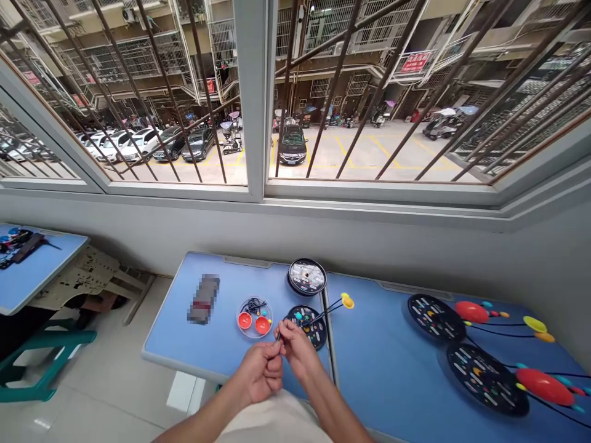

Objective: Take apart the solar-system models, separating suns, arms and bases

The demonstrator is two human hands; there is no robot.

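My left hand (261, 369) and my right hand (296, 346) meet at the near edge of a blue table (221, 344), both pinched on a thin black wire piece (278, 335). Just beyond them lies a black disc (307, 325) dotted with coloured beads, with thin rods running to a yellow ball (347, 301). Left of it sits a clear round dish (254, 318) holding two red half-balls and small parts. A round black-rimmed disc (307, 277) lies farther back.
Two finished black discs (436, 317) (487, 378) with red balls (471, 311) and wire arms lie on the right table. A blurred grey object (204, 298) rests at left. Another blue table (28, 271), a green stool (46, 351) and a barred window (253, 92) surround.
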